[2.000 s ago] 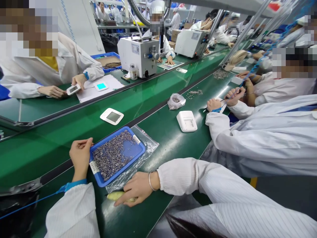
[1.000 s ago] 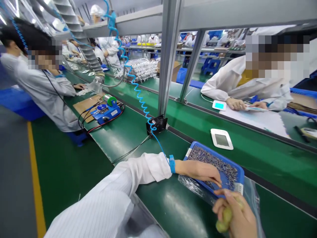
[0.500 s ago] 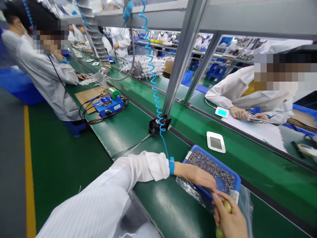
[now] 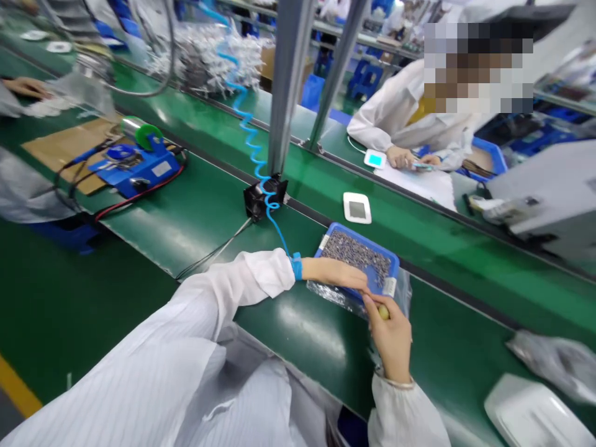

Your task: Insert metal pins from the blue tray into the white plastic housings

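My left hand (image 4: pixel 336 273), with a blue wrist strap (image 4: pixel 297 267), reaches across the near side of a blue tray (image 4: pixel 395 264). Small dark metal pieces that look like screws (image 4: pixel 351 248) fill most of that tray. The left fingertips are drawn together and meet the right fingertips; anything pinched there is too small to make out. Just in front of the tray's right corner, my right hand (image 4: pixel 393 338) is closed around a yellow-green, rounded handle (image 4: pixel 383 311), mostly hidden by the fingers. A clear plastic bag (image 4: pixel 404 293) lies under the tray.
A white device with a grey screen (image 4: pixel 357 208) lies beyond the tray. Left are a small black fan (image 4: pixel 265 197), a metal post (image 4: pixel 289 87) and a blue soldering unit (image 4: pixel 151 171). A white housing (image 4: pixel 535 413) sits at right. A co-worker's hands (image 4: pixel 403 158) work opposite.
The view has swung right and down, so the tray and both hands appear further left and higher. My right sleeve and the white housing have come into view. Both hands keep their hold.
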`<state>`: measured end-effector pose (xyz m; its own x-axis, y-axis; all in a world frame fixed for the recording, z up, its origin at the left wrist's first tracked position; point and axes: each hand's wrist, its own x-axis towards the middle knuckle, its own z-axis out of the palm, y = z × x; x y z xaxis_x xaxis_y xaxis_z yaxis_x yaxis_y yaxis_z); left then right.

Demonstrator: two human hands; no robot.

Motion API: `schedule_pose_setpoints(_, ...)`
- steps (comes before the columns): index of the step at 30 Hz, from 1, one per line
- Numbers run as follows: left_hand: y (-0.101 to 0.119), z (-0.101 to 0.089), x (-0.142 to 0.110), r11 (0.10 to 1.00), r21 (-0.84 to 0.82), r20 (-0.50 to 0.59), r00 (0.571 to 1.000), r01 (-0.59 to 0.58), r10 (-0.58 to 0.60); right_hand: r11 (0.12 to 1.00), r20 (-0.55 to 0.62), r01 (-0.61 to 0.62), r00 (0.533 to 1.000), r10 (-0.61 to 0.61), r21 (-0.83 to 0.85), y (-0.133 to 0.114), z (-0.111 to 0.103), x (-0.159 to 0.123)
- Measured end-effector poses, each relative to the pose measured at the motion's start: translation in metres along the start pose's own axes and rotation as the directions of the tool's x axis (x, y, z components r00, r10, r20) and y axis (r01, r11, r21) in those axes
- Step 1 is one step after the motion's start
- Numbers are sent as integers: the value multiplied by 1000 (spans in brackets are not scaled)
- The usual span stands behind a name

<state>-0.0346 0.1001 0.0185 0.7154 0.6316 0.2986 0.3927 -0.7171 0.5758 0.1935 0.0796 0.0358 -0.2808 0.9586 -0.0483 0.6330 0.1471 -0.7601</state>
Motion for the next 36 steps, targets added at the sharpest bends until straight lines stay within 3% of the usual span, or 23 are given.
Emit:
schedule_pose_setpoints(7, -9, 4, -3, 993, -117, -32, 999, -29, 26, 950, -78, 204, 971, -228, -235, -7, 2, -7)
schedule_pose_setpoints(13, -21, 5, -6, 987, 160, -184, 982, -9, 39, 930, -180, 174, 954, -241, -323, -4, -7, -14)
schedule_pose_setpoints(17, -23, 7, -2, 962, 273, -407, 905, -11, 126, 923, -276, 106, 936, -218, -369, 14, -25, -27)
schedule_pose_setpoints(21, 0, 22, -8, 969, 247, -538, 835, 25, 116, 925, -349, -43, 932, -99, -378, 55, -64, -50)
schedule_pose_setpoints(24, 30, 46, -22, 958, 273, -455, 866, -87, 208, 848, -503, -204, 860, -83, -489, 93, -104, -65)
schedule_pose_setpoints(26, 50, 61, -29, 943, 276, -303, 915, -184, 267, 781, -623, -355, 780, -56, -514, 117, -126, -69)
schedule_pose_setpoints(28, 67, 72, -33, 947, 234, -170, 950, -221, 264, 716, -675, -484, 738, 24, -503, 134, -139, -70)
schedule_pose_setpoints(31, 82, 81, -34, 977, 170, -120, 981, -131, 152, 646, -660, -572, 738, 138, -505, 139, -131, -71)
schedule_pose_setpoints(33, 88, 83, -34, 989, 146, -144, 989, -25, 46, 651, -624, -555, 765, 157, -518, 123, -111, -79)
schedule_pose_setpoints(36, 94, 81, -36, 990, 103, -157, 985, 95, -78, 724, -435, -443, 874, 217, -529, 74, -72, -102)
